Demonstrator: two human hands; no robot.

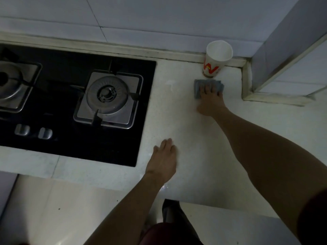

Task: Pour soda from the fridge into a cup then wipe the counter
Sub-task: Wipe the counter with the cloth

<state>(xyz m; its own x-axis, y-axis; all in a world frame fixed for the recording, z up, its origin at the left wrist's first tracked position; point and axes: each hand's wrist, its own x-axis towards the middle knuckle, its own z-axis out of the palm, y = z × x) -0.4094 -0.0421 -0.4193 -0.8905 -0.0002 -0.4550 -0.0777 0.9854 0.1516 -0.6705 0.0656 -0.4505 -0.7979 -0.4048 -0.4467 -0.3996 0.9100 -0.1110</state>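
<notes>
The grey cloth (198, 85) lies flat on the white surface (185, 124) close to its far right corner; the right hand (209, 101) presses down on it, palm down, with its fingers (206, 89) spread straight over the fabric and released, not clenched round it. Just beyond the cloth stands a paper cup (216, 58), white with red and yellow print, upright against the back edge of the surface; the cloth's far edge reaches the cup's base, though whether they touch cannot be told. The left hand (163, 160) rests flat near the front edge of the surface, well apart from the cloth, its fingers straight and together, holding nothing. To the left a black glass gas hob (70, 152) is set into the surface; its right burner (108, 96) is bare; a steel pot (8, 82) sits on the left burner at the picture's edge; two metal knobs (33, 131) lie along the hob's front. A tiled wall (141, 15) runs behind, and a tiled pillar (292, 50) juts out at the right corner.
</notes>
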